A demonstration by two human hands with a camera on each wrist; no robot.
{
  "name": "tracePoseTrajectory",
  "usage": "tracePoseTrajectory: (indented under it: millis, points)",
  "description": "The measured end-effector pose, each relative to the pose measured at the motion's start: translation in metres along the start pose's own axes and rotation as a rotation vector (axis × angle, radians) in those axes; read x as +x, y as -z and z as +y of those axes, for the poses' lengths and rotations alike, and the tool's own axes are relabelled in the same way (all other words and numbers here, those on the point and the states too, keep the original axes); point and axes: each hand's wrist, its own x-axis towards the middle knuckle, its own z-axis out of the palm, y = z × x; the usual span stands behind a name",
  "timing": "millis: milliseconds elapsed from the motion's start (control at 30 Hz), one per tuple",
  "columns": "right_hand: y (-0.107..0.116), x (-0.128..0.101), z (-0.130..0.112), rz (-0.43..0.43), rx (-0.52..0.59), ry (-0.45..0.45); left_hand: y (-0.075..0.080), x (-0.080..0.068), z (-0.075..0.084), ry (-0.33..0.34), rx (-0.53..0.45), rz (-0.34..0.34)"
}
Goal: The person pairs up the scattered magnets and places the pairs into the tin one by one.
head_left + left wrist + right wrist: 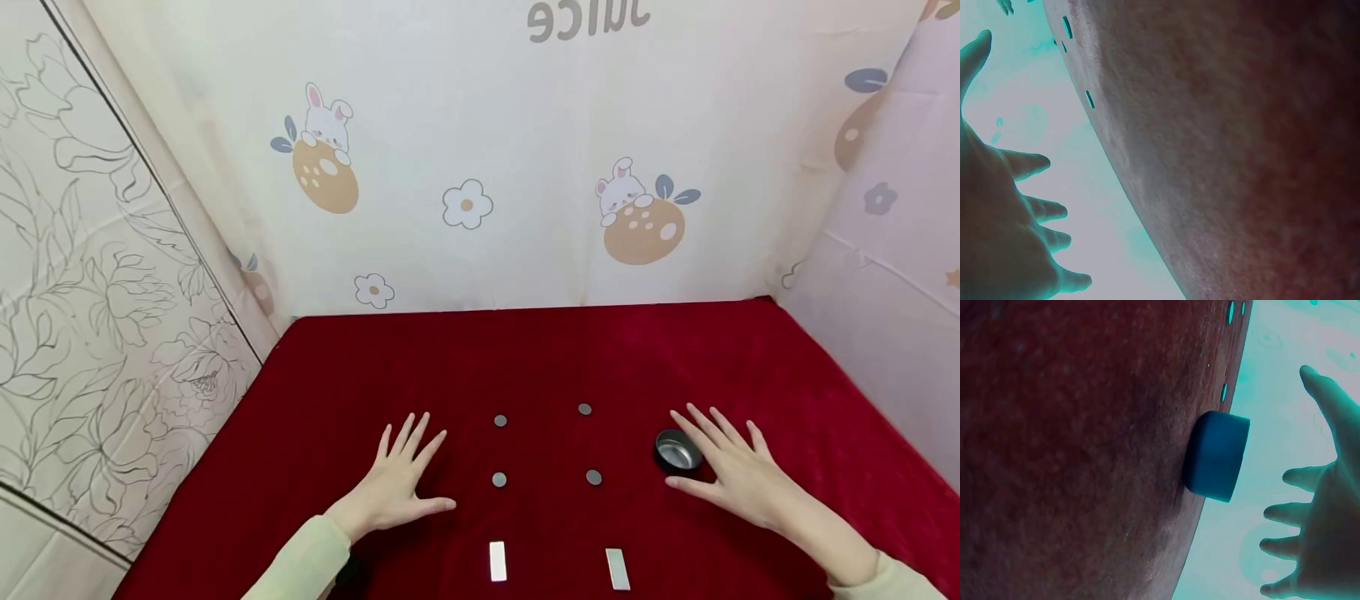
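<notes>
My left hand [397, 487] is held over the left part of the red cloth, fingers spread and nothing in them. On the other side my right hand [742, 475] has its fingers spread too, empty, with the thumb and forefinger partly over a small round black dish [677, 452] with a silvery inside. In the right wrist view that dish [1217, 457] stands on the cloth, apart from the fingers. Several small grey discs, among them one at the back left [500, 421] and one at the front right [594, 477], lie between the hands. Nearer me are a white rectangular strip [498, 562] and a pale greenish strip [618, 569].
Red cloth [450, 358] covers the tabletop. A printed curtain [525, 250] hangs behind its back edge, with more hanging fabric [877, 275] on the right. On the left stands a panel with flower line drawings [112, 292]. A dark object [348, 572] shows beneath the left sleeve.
</notes>
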Motion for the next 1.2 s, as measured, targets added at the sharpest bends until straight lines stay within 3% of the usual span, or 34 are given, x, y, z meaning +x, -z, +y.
tracePoseTrajectory:
  millis: [367, 833, 1200]
  points:
    - [-0.003, -0.003, -0.012, 0.048, -0.013, 0.08, 0.0, 0.002, 0.006, -0.056, -0.03, 0.002]
    - [-0.005, -0.001, -0.032, 0.083, -0.02, 0.188, 0.003, 0.004, 0.019, -0.125, -0.087, -0.074]
    - [-0.009, 0.001, -0.042, 0.16, -0.028, 0.3, 0.0, 0.005, 0.029, -0.195, -0.144, -0.066]
